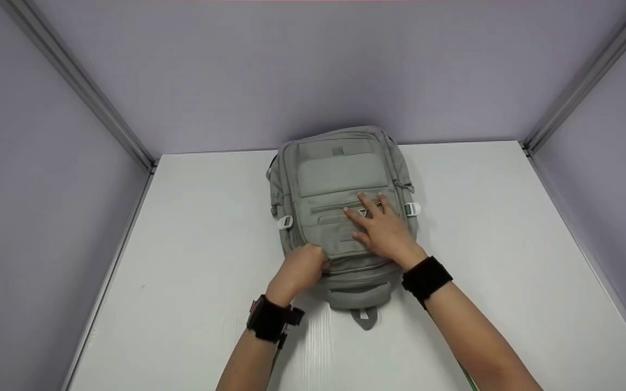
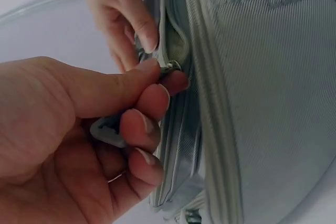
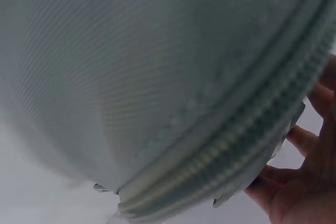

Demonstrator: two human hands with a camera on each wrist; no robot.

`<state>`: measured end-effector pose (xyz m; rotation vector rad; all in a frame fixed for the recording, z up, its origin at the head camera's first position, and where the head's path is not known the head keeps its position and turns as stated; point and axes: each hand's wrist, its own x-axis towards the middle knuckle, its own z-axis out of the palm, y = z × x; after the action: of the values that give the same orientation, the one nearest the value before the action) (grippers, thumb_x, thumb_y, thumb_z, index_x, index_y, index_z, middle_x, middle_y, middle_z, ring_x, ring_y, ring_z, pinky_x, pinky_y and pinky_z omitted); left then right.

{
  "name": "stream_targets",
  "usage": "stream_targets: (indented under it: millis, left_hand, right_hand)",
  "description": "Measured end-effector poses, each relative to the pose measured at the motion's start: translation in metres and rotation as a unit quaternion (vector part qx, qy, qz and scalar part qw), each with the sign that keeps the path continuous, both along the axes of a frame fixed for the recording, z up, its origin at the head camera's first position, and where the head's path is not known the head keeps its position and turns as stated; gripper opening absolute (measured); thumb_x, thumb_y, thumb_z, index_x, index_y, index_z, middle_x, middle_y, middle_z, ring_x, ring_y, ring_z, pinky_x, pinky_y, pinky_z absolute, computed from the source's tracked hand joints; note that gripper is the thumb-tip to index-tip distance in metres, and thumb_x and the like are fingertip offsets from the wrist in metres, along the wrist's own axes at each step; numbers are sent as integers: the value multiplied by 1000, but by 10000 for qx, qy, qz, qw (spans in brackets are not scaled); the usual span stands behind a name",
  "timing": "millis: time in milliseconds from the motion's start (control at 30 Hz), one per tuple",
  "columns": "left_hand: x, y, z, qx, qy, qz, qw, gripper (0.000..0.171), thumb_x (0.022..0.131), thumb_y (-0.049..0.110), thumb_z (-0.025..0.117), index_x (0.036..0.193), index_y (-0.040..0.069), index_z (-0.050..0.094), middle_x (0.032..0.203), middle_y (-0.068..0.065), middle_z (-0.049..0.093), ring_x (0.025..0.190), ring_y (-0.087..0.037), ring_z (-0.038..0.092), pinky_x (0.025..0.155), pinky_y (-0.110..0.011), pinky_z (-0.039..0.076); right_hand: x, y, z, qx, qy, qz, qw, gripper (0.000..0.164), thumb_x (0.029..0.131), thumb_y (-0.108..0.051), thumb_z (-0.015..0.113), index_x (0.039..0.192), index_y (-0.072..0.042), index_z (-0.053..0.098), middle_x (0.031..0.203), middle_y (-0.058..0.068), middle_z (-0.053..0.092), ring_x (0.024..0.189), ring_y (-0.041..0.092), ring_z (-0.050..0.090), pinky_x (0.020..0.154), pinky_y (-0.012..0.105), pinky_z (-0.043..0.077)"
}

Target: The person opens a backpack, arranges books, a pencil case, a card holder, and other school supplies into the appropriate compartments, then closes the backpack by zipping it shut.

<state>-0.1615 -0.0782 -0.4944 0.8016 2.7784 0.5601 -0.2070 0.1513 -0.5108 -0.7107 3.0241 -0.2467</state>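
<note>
A grey-green backpack [image 1: 343,174] lies on the white table with its top handle [image 1: 361,297] toward me. At its near left edge my left hand [image 1: 301,266] pinches a zipper pull [image 2: 170,67] between thumb and index finger, its other fingers curled. Just beyond the pull, the zipper gapes in the left wrist view, showing a pale lining [image 2: 177,48]. My right hand [image 1: 385,231] rests on the front panel with its fingers spread, near a small triangular badge [image 1: 363,212]. In the right wrist view, the bag's bulging fabric hides part of that hand [image 3: 307,182].
White buckles [image 1: 412,209] sit on both sides of the bag. The white tabletop [image 1: 199,233] extends left and right of it. Behind the bag stands a pale wall panel [image 1: 313,70], with side panels at left and right. A hanging loop [image 1: 365,320] lies below the handle.
</note>
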Motion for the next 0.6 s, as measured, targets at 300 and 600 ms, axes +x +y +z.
stream_targets:
  millis: [300,600]
  left_hand:
    - [2,8,-4,501,249,175,9983,26,89,24,75,66,13,67,57,6,56,49,-8,49,51,-30,42]
    - [9,9,-1,1024,771,428,9908,22,89,23,73,68,16,69,54,7,52,46,-7,46,46,-25,35]
  right_hand:
    - [25,-10,8,-993,-1,789,9919,42,92,-30,71,133,-23,64,154,20,31,141,48,21,110,61,21]
    - [51,-31,-10,-2333,308,1440,9612,27,84,-21,80,109,-11,75,127,16,52,118,30,50,98,44,42]
